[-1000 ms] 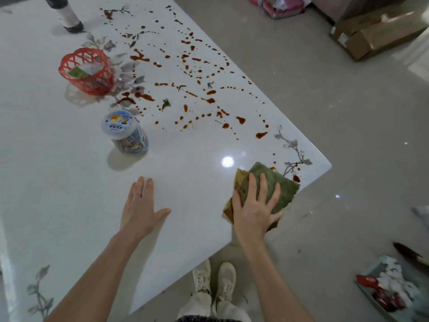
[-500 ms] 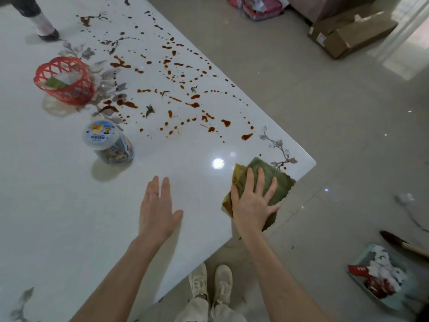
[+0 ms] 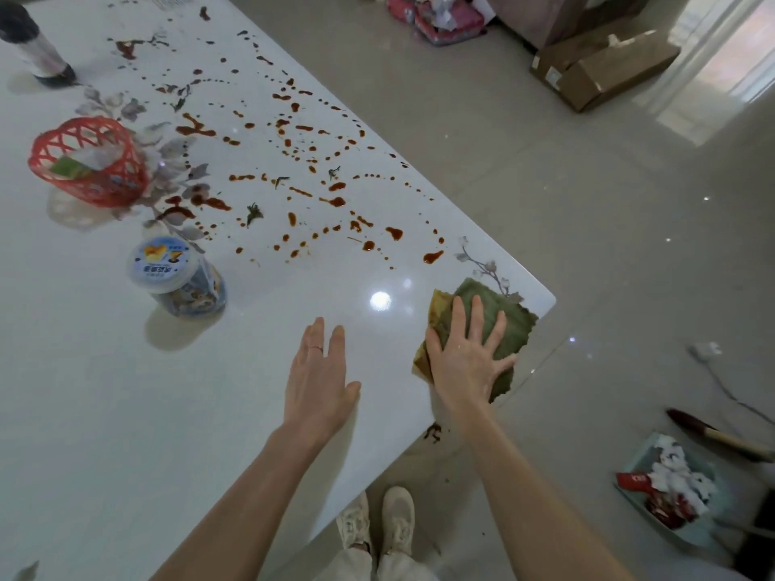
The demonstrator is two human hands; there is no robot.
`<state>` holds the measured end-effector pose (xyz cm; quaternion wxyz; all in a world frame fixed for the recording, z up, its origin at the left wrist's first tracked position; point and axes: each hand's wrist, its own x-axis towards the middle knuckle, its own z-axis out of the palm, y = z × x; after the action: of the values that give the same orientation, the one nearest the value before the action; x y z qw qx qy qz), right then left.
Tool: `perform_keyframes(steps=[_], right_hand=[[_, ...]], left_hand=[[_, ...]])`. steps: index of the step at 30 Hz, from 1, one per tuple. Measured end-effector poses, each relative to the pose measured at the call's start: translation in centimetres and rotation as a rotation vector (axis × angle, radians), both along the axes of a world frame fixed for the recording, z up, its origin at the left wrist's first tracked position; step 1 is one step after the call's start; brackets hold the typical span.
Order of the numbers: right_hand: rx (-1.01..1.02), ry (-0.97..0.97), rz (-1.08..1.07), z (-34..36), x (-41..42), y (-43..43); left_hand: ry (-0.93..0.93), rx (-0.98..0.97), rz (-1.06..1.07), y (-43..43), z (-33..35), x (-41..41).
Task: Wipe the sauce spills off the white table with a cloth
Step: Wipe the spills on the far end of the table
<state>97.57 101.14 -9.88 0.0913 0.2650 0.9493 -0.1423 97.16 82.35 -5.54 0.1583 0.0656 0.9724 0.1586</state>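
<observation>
A glossy white table [image 3: 126, 413] fills the left of the head view. Red-brown sauce spills [image 3: 318, 190] dot its far half and run along the right edge. A green and yellow cloth [image 3: 511, 325] lies at the table's near right corner, partly over the edge. My right hand [image 3: 465, 358] presses flat on the cloth with straight, spread fingers. My left hand [image 3: 318, 375] rests flat on the bare table just left of it, holding nothing.
A red mesh basket [image 3: 88, 161] and a lidded snack tub [image 3: 176, 274] stand on the table's left. A dark bottle base [image 3: 37, 48] stands at the far left. On the floor are a cardboard box [image 3: 604, 69], a dustpan with litter [image 3: 671, 488], and my shoes [image 3: 377, 522].
My left hand has slid to the right, closer to the cloth. My right hand stays pressed on the cloth at the corner. The view has shifted slightly.
</observation>
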Motion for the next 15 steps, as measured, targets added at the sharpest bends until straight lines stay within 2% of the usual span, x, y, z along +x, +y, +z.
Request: perform_keyframes(steps=[4,11,15], right_hand=[[0.003,0.055,0.094,-0.2,2.3,-0.6],[0.083,-0.018,0.159,-0.1,-2.7,3.7],[0.119,0.082,0.302,-0.8,-0.1,3.5]], left_hand=[[0.010,0.023,-0.009,1.1,0.1,-0.6],[-0.015,0.039,0.006,2.4,0.4,-0.8],[-0.029,0.022,0.060,3.5,0.1,-1.0]])
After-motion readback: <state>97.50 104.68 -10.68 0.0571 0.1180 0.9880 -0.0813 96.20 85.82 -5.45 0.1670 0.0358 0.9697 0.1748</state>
